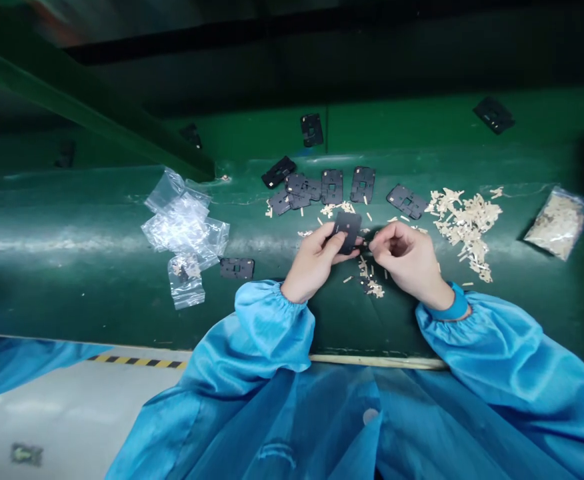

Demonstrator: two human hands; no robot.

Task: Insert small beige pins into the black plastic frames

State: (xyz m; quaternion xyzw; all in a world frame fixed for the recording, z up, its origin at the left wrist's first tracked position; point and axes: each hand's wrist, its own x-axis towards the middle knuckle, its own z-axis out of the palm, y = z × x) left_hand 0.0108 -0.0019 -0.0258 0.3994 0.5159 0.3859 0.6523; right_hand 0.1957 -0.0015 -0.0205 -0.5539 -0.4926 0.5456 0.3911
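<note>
1. One thin black plate [348,231] sits tilted in the left hand [313,261], pinched between thumb and fingers just above the green work surface [72,293].
2. The right hand [402,259] curls closed, its fingertips at the plate's edge; whatever they pinch is too small to tell.
3. Risk: a loosened pinch could drop the plate among the loose pale strips [465,230] or the other black plates [333,187].
4. Both forearms reach forward from shiny blue sleeves [272,327], wrists turned inward.
5. Clear plastic bags [179,230] lie leftward; a bag of pale strips [558,223] lies rightward.
</note>
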